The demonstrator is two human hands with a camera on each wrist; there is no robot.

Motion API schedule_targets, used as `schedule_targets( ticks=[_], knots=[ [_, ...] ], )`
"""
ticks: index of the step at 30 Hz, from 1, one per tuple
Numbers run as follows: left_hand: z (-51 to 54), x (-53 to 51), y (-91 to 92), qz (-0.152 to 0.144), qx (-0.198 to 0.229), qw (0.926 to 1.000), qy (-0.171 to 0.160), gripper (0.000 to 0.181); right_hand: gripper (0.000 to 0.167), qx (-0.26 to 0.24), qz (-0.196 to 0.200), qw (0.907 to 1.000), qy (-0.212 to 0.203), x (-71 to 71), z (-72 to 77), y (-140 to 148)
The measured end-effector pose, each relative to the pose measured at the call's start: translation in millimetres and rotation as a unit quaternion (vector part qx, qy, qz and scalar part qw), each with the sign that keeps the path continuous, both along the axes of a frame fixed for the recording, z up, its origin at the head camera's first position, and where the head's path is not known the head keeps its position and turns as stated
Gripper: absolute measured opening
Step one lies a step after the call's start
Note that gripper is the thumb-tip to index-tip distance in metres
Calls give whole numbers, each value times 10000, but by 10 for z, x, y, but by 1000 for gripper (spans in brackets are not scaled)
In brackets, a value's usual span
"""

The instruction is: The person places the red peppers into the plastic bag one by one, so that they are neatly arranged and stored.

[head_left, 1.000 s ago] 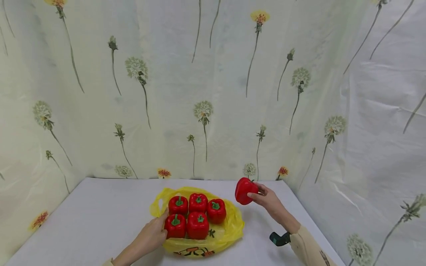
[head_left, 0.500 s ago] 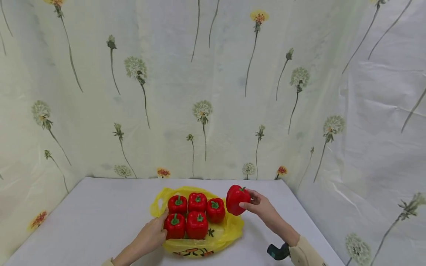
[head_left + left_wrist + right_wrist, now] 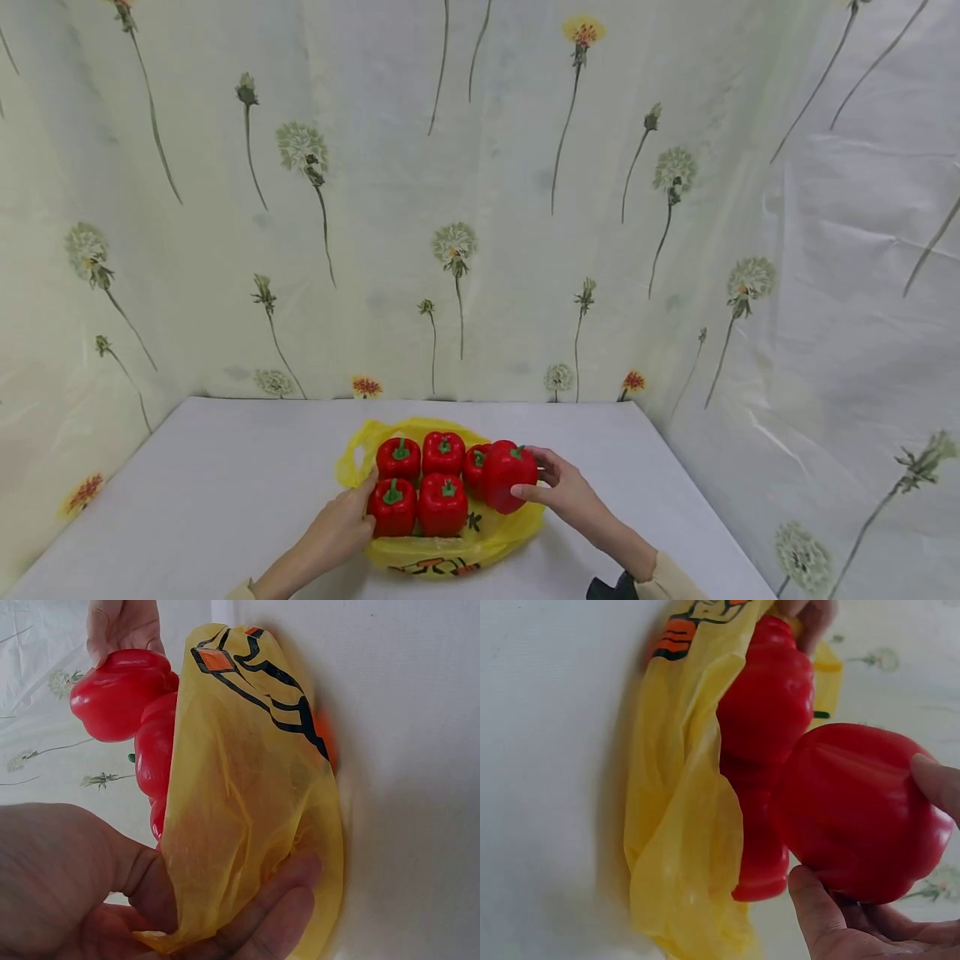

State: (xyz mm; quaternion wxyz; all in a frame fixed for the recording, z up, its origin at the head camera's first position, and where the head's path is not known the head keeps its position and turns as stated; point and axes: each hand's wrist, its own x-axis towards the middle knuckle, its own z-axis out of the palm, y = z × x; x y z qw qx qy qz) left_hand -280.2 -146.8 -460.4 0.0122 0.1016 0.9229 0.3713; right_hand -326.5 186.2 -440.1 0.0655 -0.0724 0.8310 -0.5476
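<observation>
Several red bell peppers [image 3: 442,506] with green stems stand in a yellow plastic bag [image 3: 491,550] spread on the table. My left hand [image 3: 341,525] pinches the bag's left edge; in the left wrist view the thumb is on one side of the plastic [image 3: 232,802] and the fingers are on the other. My right hand [image 3: 566,496] grips another red bell pepper [image 3: 510,482] between thumb and fingers, over the bag's right part. That pepper partly hides one behind it in the head view. In the right wrist view the held pepper [image 3: 862,814] overlaps the peppers in the bag.
The bag lies on a white table [image 3: 225,475]. Behind and at the sides hangs a pale curtain [image 3: 375,333] printed with dandelions. A dark wrist mount [image 3: 611,588] is on the right forearm. One loop handle [image 3: 356,454] lies at the bag's left.
My right hand has carried its bell pepper left and down, from right of the bag to over the bag's right part. The left hand keeps its hold on the bag's edge.
</observation>
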Motion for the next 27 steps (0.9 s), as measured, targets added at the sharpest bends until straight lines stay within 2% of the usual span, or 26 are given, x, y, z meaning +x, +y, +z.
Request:
schedule_targets(
  ticks=[11,19,27],
  knots=[
    [-3,-1,5,-6,17,10000,66,68,76,-42,402,9992,26,68,-134,-142],
    [3,-1,6,-21,-8,10000,66,68,83,183,543,9983,41,110,-246,-213],
    [6,-1,4,-14,8,10000,68,69,84,524,542,9964,378,131,-308,-220]
  ],
)
